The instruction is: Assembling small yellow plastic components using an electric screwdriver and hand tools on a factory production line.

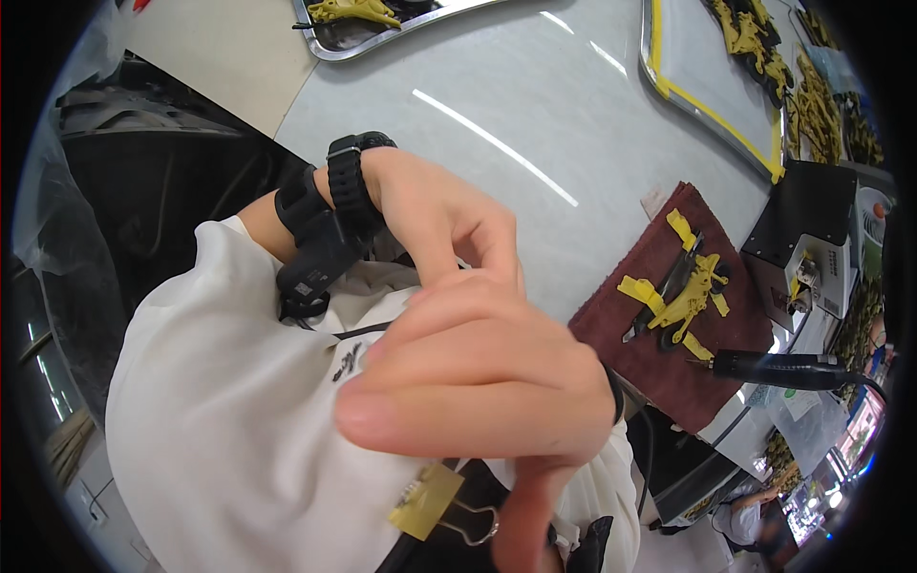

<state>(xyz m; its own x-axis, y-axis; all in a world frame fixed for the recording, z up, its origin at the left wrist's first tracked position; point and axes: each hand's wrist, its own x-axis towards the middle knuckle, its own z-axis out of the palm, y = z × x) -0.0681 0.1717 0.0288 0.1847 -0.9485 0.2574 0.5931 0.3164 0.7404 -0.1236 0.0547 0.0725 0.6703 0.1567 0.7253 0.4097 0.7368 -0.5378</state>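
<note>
My right hand point(487, 382) is close to the camera, in front of my white shirt point(220, 382). Its fingers stretch to the left and the thumb hangs down, apart from them; nothing shows in it. Just beyond is my left hand point(435, 205), with a black watch point(351, 181) on the wrist. The left fingers bend down behind the right hand, so their tips are hidden. A yellow binder clip point(427, 501) with a wire loop is below my right hand, against my clothes. Both hands are off the table.
To the right lies a dark red cloth point(621, 325) bearing yellow and black parts point(688, 296). A black pen-shaped tool point(778, 368) with a cable crosses its edge, near a black box point(802, 215). A metal tray point(358, 48) and a yellow-edged tray point(659, 76) stand farther back.
</note>
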